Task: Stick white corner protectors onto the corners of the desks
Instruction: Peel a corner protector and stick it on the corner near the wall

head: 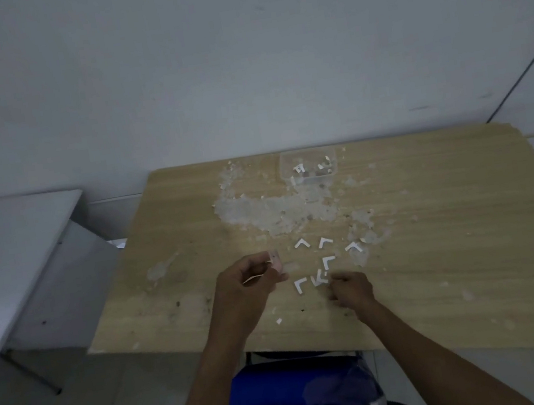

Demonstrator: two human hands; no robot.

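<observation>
Over the light wooden desk (433, 212), the left hand (248, 283) hovers curled, pinching a small white corner protector (276, 260); at its 4 o'clock, the right hand (349, 288) rests knuckles-up, fingers curled, grasp unclear.

Both forearms bare, no sleeves; left hand (246, 283) & right hand (353, 290) ungloved.

dim light | white wall (236, 51) | white side table (5, 248) | blue chair (297, 388)
</observation>
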